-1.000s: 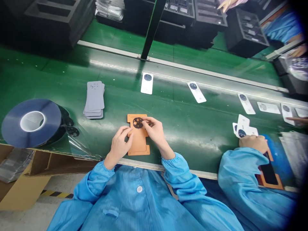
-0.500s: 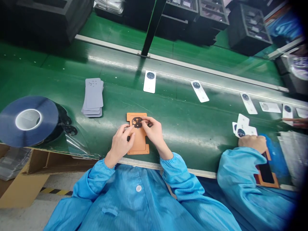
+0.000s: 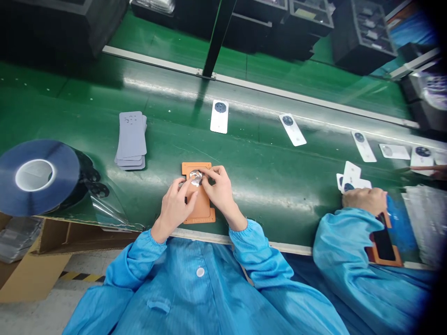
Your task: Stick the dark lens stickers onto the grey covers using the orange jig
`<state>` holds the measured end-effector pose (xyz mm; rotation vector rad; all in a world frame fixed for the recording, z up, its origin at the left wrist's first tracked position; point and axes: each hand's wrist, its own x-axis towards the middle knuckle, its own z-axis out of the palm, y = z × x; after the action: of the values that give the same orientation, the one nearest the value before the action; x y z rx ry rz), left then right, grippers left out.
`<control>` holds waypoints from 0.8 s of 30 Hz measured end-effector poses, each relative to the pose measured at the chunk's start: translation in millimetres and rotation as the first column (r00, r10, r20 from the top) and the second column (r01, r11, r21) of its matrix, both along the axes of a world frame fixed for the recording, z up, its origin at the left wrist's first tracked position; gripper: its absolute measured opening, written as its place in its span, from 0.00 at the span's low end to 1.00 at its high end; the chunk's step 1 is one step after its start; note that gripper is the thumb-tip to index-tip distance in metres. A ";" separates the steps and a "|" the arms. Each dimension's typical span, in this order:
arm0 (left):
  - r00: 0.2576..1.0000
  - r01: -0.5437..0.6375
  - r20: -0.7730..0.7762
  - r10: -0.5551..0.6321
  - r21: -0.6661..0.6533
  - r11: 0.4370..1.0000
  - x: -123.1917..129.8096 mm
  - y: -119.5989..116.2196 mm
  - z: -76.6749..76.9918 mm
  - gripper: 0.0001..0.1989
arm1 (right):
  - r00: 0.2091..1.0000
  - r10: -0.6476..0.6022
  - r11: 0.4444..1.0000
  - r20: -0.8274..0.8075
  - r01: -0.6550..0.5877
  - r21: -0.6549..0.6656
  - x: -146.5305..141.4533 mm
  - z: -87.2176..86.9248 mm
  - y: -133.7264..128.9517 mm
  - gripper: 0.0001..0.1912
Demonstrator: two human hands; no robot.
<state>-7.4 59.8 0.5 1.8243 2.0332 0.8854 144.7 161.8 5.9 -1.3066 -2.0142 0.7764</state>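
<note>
An orange fixture plate [image 3: 199, 204] lies on the green table in front of me. In its upper part is a round, shiny camera-ring sticker [image 3: 196, 177] with holes; it catches the light and looks silvery. My right hand [image 3: 218, 188] pinches the sticker's right edge between thumb and forefinger. At the sticker's lower left, my left hand [image 3: 176, 200] rests over the plate's left side, thumb and forefinger apart, with the forefinger's tip touching or nearly touching the sticker. The fingers partly hide the sticker's edges.
To the left are a stack of grey phone-back sheets [image 3: 132, 137] and a big roll of clear film [image 3: 66, 181] bearing black round stickers. White phone backs [image 3: 219, 122] lie along the far side. A co-worker's hand [image 3: 365, 200] works at the right beside another orange fixture [image 3: 396, 256].
The round sticker has turned from matt black to silvery as it tilts or catches light. My right hand has shifted slightly left and up. The co-worker's hand has moved a little.
</note>
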 end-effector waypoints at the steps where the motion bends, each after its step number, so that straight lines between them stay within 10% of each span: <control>1: 1.000 -0.001 -0.011 0.001 0.003 1.000 -0.3 0.1 0.1 0.22 | 0.999 0.014 1.000 0.039 -0.015 0.013 0.4 0.1 0.4 0.16; 14: 0.952 0.181 -0.250 -0.179 -0.017 0.983 -8.2 7.5 12.9 0.24 | 0.976 0.094 0.994 0.198 -0.082 -0.068 4.0 9.7 8.9 0.18; 24: 0.893 0.235 -0.367 -0.261 -0.114 0.965 -20.0 0.2 18.6 0.27 | 0.972 0.235 0.930 -0.010 -0.228 -0.287 21.7 0.2 30.6 0.19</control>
<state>-27.4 60.0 19.1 2.2950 1.9374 0.4092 166.3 192.4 6.1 -1.2484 -2.1617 1.2062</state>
